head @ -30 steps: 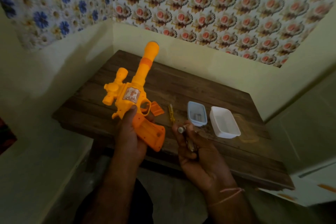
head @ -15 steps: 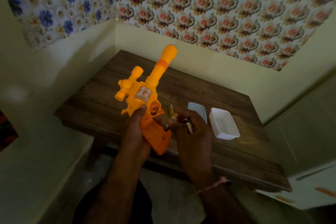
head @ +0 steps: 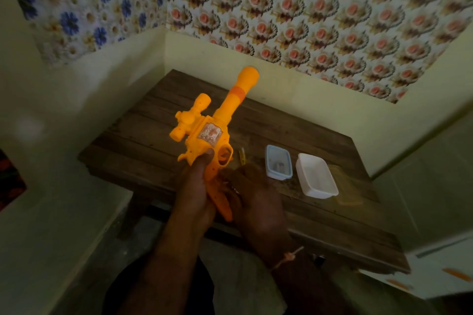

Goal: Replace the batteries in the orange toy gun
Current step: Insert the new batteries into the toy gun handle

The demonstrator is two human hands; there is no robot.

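The left hand (head: 190, 194) holds the gun (head: 210, 135) above the near edge of the desk (head: 320, 151), its grip wrapped round the handle with the thumb up by the trigger guard, the barrel pointing up and away toward the wall; the right hand (head: 253, 202) is pressed against the right side of the handle, fingers curled in toward it; whether its grip holds a battery I cannot tell, since the fingers hide whatever is there and the light is dim.

By my reading, the step in hand is seating a cell in the handle's compartment; the next move calls for steadying the gun, lining the cell up the right way round and pressing it home, then fetching the cover.

On the desk lie a yellowish tool (head: 242, 156) just beyond the right hand, a clear tub (head: 278, 162) with something small inside, and a white tub (head: 316, 178) beside it.

The gun has a pale sticker on its body; no writing on it can be read, and no brand shows anywhere.
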